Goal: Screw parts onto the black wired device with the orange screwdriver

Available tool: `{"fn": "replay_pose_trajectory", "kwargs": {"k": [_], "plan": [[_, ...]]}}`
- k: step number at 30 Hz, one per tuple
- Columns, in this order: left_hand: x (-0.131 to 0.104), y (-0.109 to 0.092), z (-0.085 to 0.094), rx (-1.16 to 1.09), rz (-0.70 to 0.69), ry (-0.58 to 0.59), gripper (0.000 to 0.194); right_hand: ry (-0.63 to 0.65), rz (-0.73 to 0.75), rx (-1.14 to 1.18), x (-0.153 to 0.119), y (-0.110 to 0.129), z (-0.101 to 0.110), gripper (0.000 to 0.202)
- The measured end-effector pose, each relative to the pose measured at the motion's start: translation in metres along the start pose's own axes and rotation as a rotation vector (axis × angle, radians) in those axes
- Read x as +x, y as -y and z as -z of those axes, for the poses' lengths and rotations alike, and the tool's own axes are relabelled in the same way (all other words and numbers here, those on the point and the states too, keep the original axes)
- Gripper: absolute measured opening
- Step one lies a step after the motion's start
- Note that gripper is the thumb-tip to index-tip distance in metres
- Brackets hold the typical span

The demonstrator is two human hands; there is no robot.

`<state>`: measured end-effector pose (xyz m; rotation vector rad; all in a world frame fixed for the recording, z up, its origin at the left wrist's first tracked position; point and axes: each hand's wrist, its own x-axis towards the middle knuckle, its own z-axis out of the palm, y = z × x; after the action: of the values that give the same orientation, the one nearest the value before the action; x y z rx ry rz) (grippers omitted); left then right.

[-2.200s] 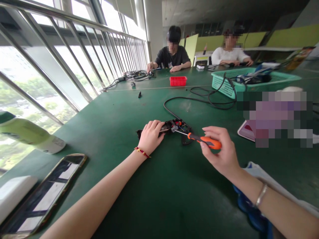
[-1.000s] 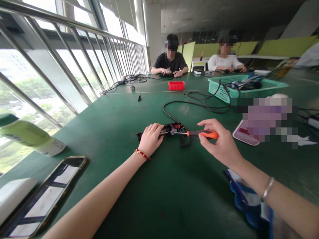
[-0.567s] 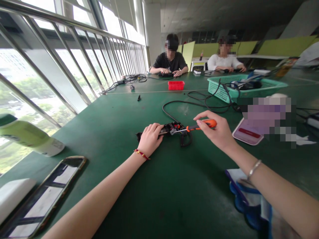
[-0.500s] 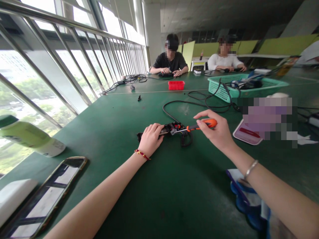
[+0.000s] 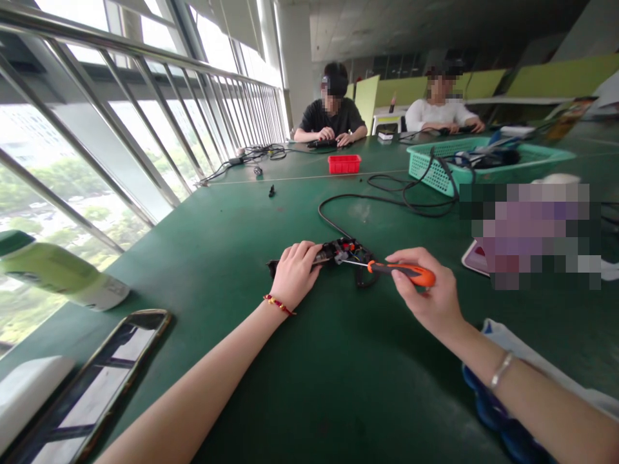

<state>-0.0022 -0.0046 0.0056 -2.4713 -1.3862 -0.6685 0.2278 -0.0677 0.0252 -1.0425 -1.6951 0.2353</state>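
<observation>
My left hand [image 5: 296, 274] is wrapped over the left part of a black corded device [image 5: 360, 253] on the green table. Its exposed inside shows small red and coloured parts, and a black cable runs off its far side. What kind of device it is I cannot make out. An orange and black screwdriver [image 5: 409, 271] is gripped in my right hand [image 5: 432, 293]. The screwdriver lies nearly level, its metal shaft pointing left, with the tip at the device's opened middle. My left palm and fingers hide the device's left part.
A red bin [image 5: 344, 165] and a green basket [image 5: 430, 174] holding tools stand farther back, near looped black cable. At left are a phone [image 5: 120, 367] and a green bottle [image 5: 62, 270]. Blue cloth-like material [image 5: 488, 406] lies under my right forearm. Two people [image 5: 330, 116] sit across the table.
My right hand has come down and to the right, and the screwdriver's handle has dropped with it. The tip stays at the device. My left hand keeps its hold.
</observation>
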Motion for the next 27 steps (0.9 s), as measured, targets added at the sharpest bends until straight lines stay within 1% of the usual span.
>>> {"fn": "replay_pose_trajectory", "kwargs": {"k": [3, 6, 8, 12, 14, 16, 19, 22, 24, 27], "plan": [[0.001, -0.001, 0.001, 0.023, 0.006, 0.001, 0.032, 0.0, -0.04, -0.011, -0.002, 0.0, 0.001, 0.015], [0.002, -0.001, -0.001, 0.027, 0.015, 0.002, 0.032, 0.009, -0.05, -0.021, -0.005, -0.001, 0.002, 0.028], [0.002, 0.001, -0.002, 0.022, 0.015, 0.001, 0.032, 0.017, -0.038, -0.022, -0.006, -0.001, 0.002, 0.031], [0.002, 0.002, -0.005, 0.003, 0.029, 0.0, 0.031, 0.006, 0.074, -0.071, -0.005, 0.0, 0.004, 0.019], [0.002, 0.003, -0.006, -0.002, 0.042, 0.003, 0.032, -0.04, 0.134, -0.099, -0.005, -0.001, 0.005, 0.016], [0.003, 0.003, -0.007, 0.001, 0.048, 0.008, 0.033, -0.09, 0.157, -0.112, -0.004, -0.003, 0.005, 0.015], [0.004, 0.003, -0.008, 0.016, 0.047, 0.021, 0.034, -0.107, 0.114, -0.109, -0.003, -0.009, 0.004, 0.013], [0.005, 0.003, -0.009, 0.029, 0.052, 0.039, 0.034, -0.164, -0.006, -0.044, -0.003, -0.016, 0.002, 0.012], [0.005, 0.003, -0.008, 0.032, 0.058, 0.055, 0.033, -0.167, -0.068, 0.022, -0.003, -0.02, 0.0, 0.012], [0.005, 0.002, -0.008, 0.039, 0.062, 0.071, 0.033, -0.172, -0.104, 0.085, -0.004, -0.024, -0.001, 0.012]]}}
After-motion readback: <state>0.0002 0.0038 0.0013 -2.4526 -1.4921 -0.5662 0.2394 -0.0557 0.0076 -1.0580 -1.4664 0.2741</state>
